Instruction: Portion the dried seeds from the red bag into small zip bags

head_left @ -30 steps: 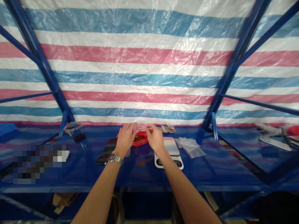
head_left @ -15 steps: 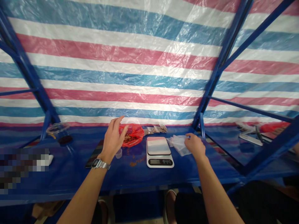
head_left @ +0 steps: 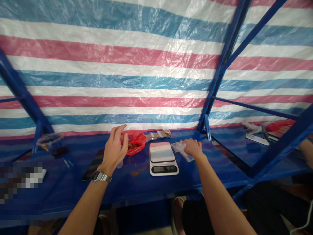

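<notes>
My left hand (head_left: 114,147), with a metal watch on the wrist, hovers with its fingers apart beside a red plastic bag (head_left: 138,141) of brown dried bits. Part of that bag is behind the fingers. Under the palm edge a small clear cup (head_left: 119,164) partly shows. My right hand (head_left: 193,148) is closed over a pile of clear plastic bags (head_left: 187,157), fingertips hidden. Between my hands stands a white digital scale (head_left: 162,153) with nothing on its plate. Several small filled bags (head_left: 160,134) lie behind it.
Brown crumbs (head_left: 135,173) lie on the blue table (head_left: 137,191). A dark flat object (head_left: 94,164) is left of my wrist, and a clear container (head_left: 52,143) with dark contents stands farther left. Blue metal posts (head_left: 212,88) frame the sides; another person's arm (head_left: 306,150) is at far right.
My right hand has moved left across the clear plastic bags, which look more bunched. My left hand stays open near the red bag. The view has shifted slightly right.
</notes>
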{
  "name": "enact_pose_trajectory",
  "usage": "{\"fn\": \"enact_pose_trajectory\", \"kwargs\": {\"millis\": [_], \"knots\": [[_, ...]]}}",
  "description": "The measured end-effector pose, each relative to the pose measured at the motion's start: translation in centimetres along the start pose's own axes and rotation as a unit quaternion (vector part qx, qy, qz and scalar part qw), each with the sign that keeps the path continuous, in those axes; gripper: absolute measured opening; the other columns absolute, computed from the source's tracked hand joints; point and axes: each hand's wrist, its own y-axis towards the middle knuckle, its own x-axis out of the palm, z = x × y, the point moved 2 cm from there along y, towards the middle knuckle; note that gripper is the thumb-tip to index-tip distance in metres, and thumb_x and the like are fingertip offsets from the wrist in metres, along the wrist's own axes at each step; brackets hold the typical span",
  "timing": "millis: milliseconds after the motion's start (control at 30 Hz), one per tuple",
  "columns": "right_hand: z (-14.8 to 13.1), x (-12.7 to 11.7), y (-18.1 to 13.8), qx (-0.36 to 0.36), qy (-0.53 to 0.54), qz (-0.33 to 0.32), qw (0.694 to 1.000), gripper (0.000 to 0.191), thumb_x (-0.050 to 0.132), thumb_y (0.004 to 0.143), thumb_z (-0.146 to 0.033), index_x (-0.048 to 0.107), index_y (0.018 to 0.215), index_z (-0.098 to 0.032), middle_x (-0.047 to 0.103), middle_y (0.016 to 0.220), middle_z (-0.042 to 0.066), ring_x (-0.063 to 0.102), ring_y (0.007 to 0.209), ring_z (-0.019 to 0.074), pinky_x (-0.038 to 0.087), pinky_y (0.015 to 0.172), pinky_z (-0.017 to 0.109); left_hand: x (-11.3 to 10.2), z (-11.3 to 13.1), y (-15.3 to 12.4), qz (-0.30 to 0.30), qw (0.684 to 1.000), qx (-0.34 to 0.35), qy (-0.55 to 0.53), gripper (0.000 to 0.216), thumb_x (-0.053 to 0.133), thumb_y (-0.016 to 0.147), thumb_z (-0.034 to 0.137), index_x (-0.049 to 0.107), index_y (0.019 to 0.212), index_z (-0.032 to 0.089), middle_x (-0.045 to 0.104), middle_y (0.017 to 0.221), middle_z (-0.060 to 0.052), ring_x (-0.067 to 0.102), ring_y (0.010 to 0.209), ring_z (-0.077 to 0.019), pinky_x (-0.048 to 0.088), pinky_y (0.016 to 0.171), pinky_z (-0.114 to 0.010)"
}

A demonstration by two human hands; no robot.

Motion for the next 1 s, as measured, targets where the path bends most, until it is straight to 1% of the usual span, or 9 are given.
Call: {"fn": "enact_pose_trajectory", "kwargs": {"millis": [167,267,400,567,633,733,833,933,1000], "knots": [[-3.7,0.1,3.2,-0.033,0.025,0.06,0.997,0.048,0.04,0.096,-0.016,0.065,0.136,-0.02,0.056,0.149,0.017,0.044,0.141,0.0347,0.028,0.115,0.056,0.1,0.2,-0.2,0.012,1.0,0.005,0.005,0.038,0.041,0.103,0.028,0.053,0.139,0.02,0.061,0.127,-0.013,0.067,0.112,-0.0269,0.054,0.098,-0.041],[-6.4,1.9,4.4,-0.095,0.054,0.032,0.994,0.042,0.039,0.102,-0.025,0.071,0.127,-0.031,0.052,0.157,0.004,0.038,0.147,0.0307,0.026,0.119,0.056,0.3,0.6,-0.4,-0.013,1.0,0.027,0.006,0.036,0.04,0.104,0.027,0.054,0.136,0.021,0.065,0.123,-0.011,0.068,0.111,-0.0256,0.054,0.098,-0.039],[-8.0,3.3,4.6,-0.126,0.088,0.004,0.988,0.041,0.038,0.103,-0.025,0.075,0.119,-0.029,0.059,0.15,0.005,0.042,0.146,0.0314,0.026,0.119,0.062,0.0,1.3,-0.7,-0.055,0.997,0.057,-0.002,0.034,0.039,0.105,0.025,0.056,0.134,0.022,0.068,0.121,-0.01,0.068,0.112,-0.0241,0.053,0.098,-0.037],[-8.7,0.5,2.6,-0.152,0.14,0.043,0.977,0.043,0.034,0.106,-0.029,0.069,0.131,-0.022,0.061,0.147,0.012,0.052,0.14,0.0295,0.03,0.118,0.058,-0.1,2.1,-1.1,-0.084,0.994,0.031,-0.066,0.03,0.041,0.103,0.027,0.064,0.123,0.025,0.071,0.121,-0.007,0.067,0.111,-0.0235,0.052,0.095,-0.035],[-9.4,-0.9,0.6,-0.188,0.165,0.054,0.967,0.044,0.034,0.108,-0.033,0.068,0.133,-0.023,0.062,0.147,0.011,0.055,0.138,0.0254,0.037,0.117,0.048,0.7,2.4,-1.2,-0.09,0.984,-0.044,-0.15,0.027,0.046,0.101,0.032,0.068,0.115,0.025,0.073,0.114,-0.006,0.068,0.103,-0.0229,0.052,0.091,-0.034],[-11.1,-2.3,-3.4,-0.303,0.262,0.065,0.914,0.047,0.036,0.108,-0.043,0.068,0.134,-0.021,0.066,0.142,0.011,0.058,0.134,0.0222,0.042,0.116,0.038,2.9,2.6,-1.3,-0.113,0.9,-0.258,-0.331,0.036,0.056,0.095,0.053,0.07,0.095,0.02,0.071,0.084,-0.005,0.065,0.069,-0.0184,0.05,0.066,-0.03],[-12.3,-2.9,-7.0,-0.392,0.363,0.037,0.844,0.046,0.041,0.107,-0.047,0.068,0.135,-0.022,0.065,0.142,0.01,0.059,0.134,0.0233,0.043,0.117,0.041,4.8,2.7,-1.1,-0.157,0.805,-0.362,-0.444,0.059,0.053,0.088,0.072,0.068,0.082,0.015,0.067,0.07,-0.005,0.055,0.049,-0.013,0.039,0.049,-0.026],[-12.6,-3.4,-8.7,-0.417,0.384,0.021,0.823,0.044,0.044,0.107,-0.045,0.068,0.136,-0.024,0.066,0.142,0.009,0.059,0.133,0.0228,0.043,0.117,0.041,5.5,2.2,-0.8,-0.163,0.713,-0.43,-0.529,0.049,0.071,0.079,0.063,0.068,0.079,0.014,0.066,0.067,-0.002,0.054,0.051,-0.009,0.039,0.051,-0.022],[-12.4,-3.8,-8.9,-0.416,0.385,0.018,0.824,0.041,0.046,0.106,-0.045,0.07,0.134,-0.025,0.067,0.141,0.008,0.06,0.132,0.0231,0.043,0.117,0.041,5.6,2.0,-0.5,-0.171,0.694,-0.439,-0.544,0.038,0.078,0.074,0.05,0.068,0.078,0.013,0.065,0.068,-0.001,0.055,0.054,-0.0081,0.041,0.055,-0.021]]}}
